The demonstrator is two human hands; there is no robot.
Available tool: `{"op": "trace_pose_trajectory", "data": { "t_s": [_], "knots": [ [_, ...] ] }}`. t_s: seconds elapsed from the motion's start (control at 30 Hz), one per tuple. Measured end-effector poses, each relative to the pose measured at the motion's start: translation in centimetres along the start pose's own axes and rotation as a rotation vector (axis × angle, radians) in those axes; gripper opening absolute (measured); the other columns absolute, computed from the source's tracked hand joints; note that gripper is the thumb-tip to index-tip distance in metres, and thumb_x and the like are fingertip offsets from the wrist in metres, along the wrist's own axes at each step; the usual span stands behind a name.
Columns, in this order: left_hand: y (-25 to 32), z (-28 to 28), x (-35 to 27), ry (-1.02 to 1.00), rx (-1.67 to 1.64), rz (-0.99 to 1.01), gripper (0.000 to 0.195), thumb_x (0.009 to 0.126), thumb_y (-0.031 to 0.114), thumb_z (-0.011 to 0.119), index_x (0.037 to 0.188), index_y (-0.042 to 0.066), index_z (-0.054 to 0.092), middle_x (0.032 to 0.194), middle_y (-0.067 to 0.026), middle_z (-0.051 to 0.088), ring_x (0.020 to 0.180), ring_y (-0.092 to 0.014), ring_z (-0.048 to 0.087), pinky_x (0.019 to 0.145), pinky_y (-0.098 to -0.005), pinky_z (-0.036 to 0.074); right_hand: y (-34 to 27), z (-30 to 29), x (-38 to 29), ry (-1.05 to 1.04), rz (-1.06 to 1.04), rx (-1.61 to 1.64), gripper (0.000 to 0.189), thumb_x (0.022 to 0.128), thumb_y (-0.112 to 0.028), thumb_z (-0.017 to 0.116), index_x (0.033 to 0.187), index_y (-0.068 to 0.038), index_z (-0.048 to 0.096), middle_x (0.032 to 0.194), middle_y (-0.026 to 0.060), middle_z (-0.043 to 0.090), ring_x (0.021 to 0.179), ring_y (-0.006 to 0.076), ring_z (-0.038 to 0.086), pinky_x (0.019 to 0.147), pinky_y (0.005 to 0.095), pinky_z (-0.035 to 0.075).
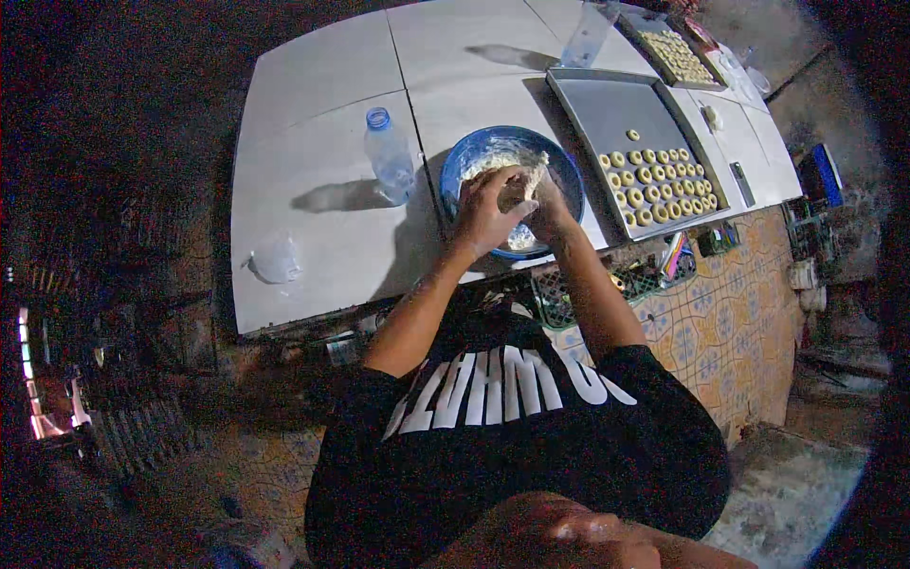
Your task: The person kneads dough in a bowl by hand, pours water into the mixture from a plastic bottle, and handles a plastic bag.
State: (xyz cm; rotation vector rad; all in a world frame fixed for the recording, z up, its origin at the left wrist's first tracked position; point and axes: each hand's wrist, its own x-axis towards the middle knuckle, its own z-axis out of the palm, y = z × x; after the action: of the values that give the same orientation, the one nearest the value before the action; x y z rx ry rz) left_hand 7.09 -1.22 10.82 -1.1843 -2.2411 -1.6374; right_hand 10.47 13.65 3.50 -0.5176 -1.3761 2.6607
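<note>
A blue basin [449, 186] holding pale, floury dough [490, 158] stands at the near edge of the white table. My left hand [489, 212] is over the basin, fingers curved against the dough. On the other side my right hand [549, 208] touches a raised lump of dough [537, 178]; its fingers are partly hidden behind the dough and the left hand. To the right lies a metal baking tray [604, 107] with rows of small ring-shaped dough pieces [660, 212] in its nearer part.
Left of the basin stands a clear plastic bottle [389, 160], with a tied plastic bag [276, 262] nearer the table's left corner. Another plastic bottle [586, 39], a second filled tray [675, 57] and a phone [741, 185] lie farther right. A green crate [554, 302] is below the table edge.
</note>
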Motion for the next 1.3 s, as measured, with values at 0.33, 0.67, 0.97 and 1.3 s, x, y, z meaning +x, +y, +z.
{"op": "trace_pose_trajectory", "data": {
  "t_s": [0.33, 0.67, 0.97, 1.3],
  "knots": [
    [-2.9, 0.0, 0.5, -0.013, -0.073, -0.026, 0.031, 0.070, 0.000, 0.063, 0.101, 0.006, 0.065, 0.099, -0.0130, 0.065, 0.093, -0.029, 0.060, 0.084, -0.0350, 0.046, -5.6, 5.0, -4.4, -0.108, 0.208, 0.291, 0.044, 0.094, -0.046, 0.036, 0.116, -0.012, 0.052, 0.103, 0.0040, 0.061, 0.088, 0.0191, 0.061, 0.072, 0.0399, 0.053],
    [1.9, -5.3, 1.5, 0.076, 0.047, -0.024, 0.019, 0.076, 0.005, 0.061, 0.095, 0.006, 0.065, 0.096, -0.0102, 0.065, 0.093, -0.027, 0.059, 0.087, -0.0375, 0.043, -4.8, 3.6, -3.8, -0.006, 0.301, 0.346, 0.031, 0.086, -0.025, 0.056, 0.113, -0.009, 0.051, 0.107, 0.0106, 0.055, 0.100, 0.0274, 0.055, 0.083, 0.0444, 0.049],
    [4.2, -14.0, 1.9, 0.484, 0.344, 0.181, 0.015, 0.076, 0.000, 0.057, 0.090, 0.002, 0.062, 0.095, -0.0108, 0.063, 0.095, -0.028, 0.056, 0.088, -0.0368, 0.040, -2.3, 2.7, -0.7, 0.034, 0.273, 0.353, 0.037, 0.094, -0.035, 0.040, 0.114, -0.007, 0.054, 0.108, 0.0107, 0.060, 0.092, 0.0242, 0.061, 0.080, 0.0425, 0.052],
    [0.4, -15.7, 1.5, 0.584, 0.384, -0.046, 0.062, 0.072, 0.009, 0.070, 0.124, 0.004, 0.037, 0.119, -0.0162, 0.046, 0.113, -0.031, 0.041, 0.097, -0.0402, 0.032, 0.4, 0.8, 1.3, 0.207, 0.154, 0.017, 0.050, 0.088, -0.043, 0.051, 0.115, -0.001, 0.053, 0.094, 0.0115, 0.062, 0.083, 0.0245, 0.061, 0.078, 0.0363, 0.050]
  ]
}}
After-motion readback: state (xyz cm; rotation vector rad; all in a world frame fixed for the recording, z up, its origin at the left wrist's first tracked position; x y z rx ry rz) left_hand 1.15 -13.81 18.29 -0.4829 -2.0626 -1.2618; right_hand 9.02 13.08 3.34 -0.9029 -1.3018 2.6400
